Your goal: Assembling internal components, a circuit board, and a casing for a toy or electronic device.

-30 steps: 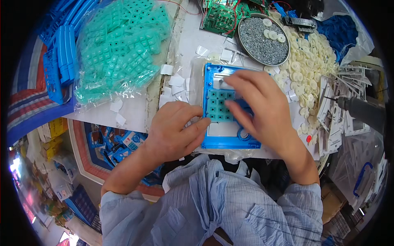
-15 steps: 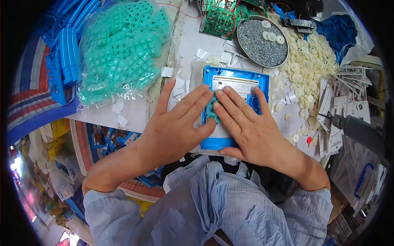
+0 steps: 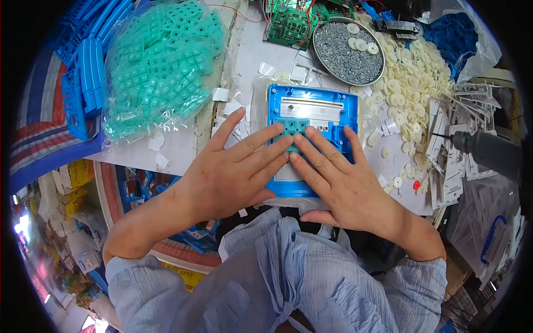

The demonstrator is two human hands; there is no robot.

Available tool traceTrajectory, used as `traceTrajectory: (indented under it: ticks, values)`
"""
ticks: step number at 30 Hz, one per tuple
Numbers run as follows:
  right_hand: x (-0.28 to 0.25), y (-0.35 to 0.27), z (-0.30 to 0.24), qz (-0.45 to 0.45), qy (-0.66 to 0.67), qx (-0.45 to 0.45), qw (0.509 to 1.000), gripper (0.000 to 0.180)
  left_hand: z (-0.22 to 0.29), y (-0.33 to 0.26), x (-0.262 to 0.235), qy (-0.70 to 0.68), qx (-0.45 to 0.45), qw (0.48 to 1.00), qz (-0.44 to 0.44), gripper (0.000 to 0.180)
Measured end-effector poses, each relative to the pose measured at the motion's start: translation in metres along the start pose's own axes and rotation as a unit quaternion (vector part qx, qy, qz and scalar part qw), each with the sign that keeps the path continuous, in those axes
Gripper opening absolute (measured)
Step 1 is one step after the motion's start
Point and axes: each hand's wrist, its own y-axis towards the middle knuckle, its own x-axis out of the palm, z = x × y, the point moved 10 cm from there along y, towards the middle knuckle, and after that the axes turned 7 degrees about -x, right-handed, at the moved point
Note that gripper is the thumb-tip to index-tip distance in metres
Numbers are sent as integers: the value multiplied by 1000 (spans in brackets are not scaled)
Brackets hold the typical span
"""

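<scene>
- Left hand (image 3: 227,171): grip spread, palm down, pinching nothing. Fingertips sit on the green keypad (image 3: 291,125); little finger stands apart over paper scraps; thumb lies near the housing's lower left corner.
- Right hand (image 3: 347,186): grip likewise spread flat, no pinch. Fingertips on or just beside the pad, meeting the left hand's; little finger reaches the housing's right side, thumb points out past its near edge.
- Keypad location: inside the blue housing (image 3: 313,91), left of centre, below the long window strip. Upper key rows show; lower rows mostly hidden under fingers.
- Changed: 1 s ago the right hand was raised over the housing and the left fingers were at the pad's lower left. By 0.5 s ago both hands lay flat over it.
- Since then, the left thumb has drawn back from the pad and more of its upper rows show.
- Meaning, as judged: 2 hands now pressing rather than positioning. Visible rows look level; whether the covered part is seated, cannot tell.
- Housing rests on clear plastic sheeting (image 3: 259,91) over the white tabletop (image 3: 252,50); dish of screws (image 3: 344,58) just beyond.
</scene>
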Motion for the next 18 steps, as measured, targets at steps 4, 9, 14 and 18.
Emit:
traceTrajectory:
  ticks: [4,9,14,18]
  values:
    - [5,0,0,-20,-9,2,1000,98,0,-2,6,31,16,999,-34,81]
    - [3,0,0,-29,-3,3,1000,97,-2,-1,6,26,25,999,-38,80]
    - [-23,-10,5,16,20,22,999,90,-6,-7,-3,-5,22,1000,12,79]
    - [-31,-39,11,70,33,37,996,77,-12,-9,-6,-22,1,999,41,85]
